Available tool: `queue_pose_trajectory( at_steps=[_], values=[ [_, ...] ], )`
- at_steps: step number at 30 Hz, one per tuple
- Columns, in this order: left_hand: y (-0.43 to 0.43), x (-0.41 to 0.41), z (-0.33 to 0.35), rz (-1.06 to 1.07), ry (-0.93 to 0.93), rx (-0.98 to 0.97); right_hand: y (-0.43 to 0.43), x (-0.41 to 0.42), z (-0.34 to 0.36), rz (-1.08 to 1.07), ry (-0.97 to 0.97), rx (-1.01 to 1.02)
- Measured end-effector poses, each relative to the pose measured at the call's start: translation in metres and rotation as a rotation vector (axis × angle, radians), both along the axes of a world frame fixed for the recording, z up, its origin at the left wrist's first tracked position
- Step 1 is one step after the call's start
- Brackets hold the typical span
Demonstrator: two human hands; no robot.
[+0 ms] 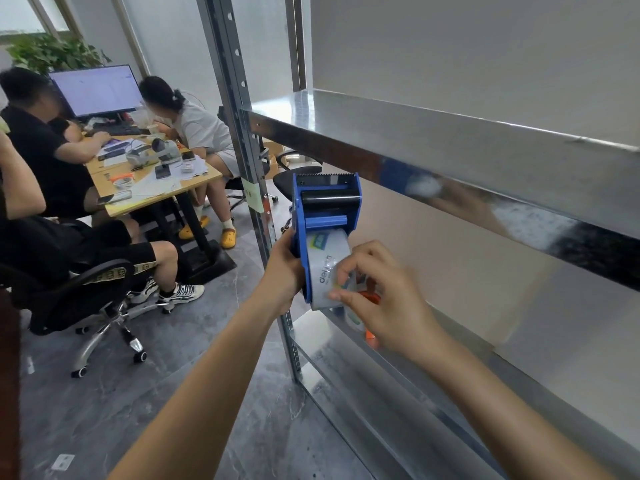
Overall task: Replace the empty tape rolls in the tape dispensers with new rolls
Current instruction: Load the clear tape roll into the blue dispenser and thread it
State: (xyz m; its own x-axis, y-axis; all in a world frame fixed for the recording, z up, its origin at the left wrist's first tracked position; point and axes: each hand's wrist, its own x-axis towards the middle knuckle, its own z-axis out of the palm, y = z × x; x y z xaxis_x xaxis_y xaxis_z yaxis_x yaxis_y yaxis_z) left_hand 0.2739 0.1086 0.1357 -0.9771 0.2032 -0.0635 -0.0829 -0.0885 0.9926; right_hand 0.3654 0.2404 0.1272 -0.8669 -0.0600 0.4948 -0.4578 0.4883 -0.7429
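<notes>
Beside steel shelving (433, 140): left hand (282, 268) grips blue plastic tape dispenser (325, 206), right hand (381, 299) pinches clear printed tape roll (323, 268); fingers slip, end resticks.

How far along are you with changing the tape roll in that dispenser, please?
Done: a printed roll sits in the blue dispenser, which the left hand grips. In hand: the right hand pinches at the roll's surface, seemingly seeking the tape's end. Left: no tape yet runs over the black roller to the toothed blade. An orange item behind the right hand is mostly hidden.
</notes>
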Motion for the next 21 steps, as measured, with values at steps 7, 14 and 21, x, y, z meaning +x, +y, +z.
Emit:
queue_pose_trajectory(
  at_steps=[7, 14, 21],
  values=[
    [0.0010, -0.0032, 0.0044, -0.021, 0.017, -0.002, 0.0046, -0.0048, 0.0031, -0.026, 0.028, 0.098],
    [0.0014, -0.0069, 0.0049, -0.031, 0.051, -0.042, 0.0035, -0.0054, -0.0005, -0.048, 0.099, 0.046],
    [0.0024, -0.0103, 0.0033, -0.035, 0.079, -0.046, 0.0039, -0.0079, -0.0033, -0.039, 0.078, 0.038]
  ],
)
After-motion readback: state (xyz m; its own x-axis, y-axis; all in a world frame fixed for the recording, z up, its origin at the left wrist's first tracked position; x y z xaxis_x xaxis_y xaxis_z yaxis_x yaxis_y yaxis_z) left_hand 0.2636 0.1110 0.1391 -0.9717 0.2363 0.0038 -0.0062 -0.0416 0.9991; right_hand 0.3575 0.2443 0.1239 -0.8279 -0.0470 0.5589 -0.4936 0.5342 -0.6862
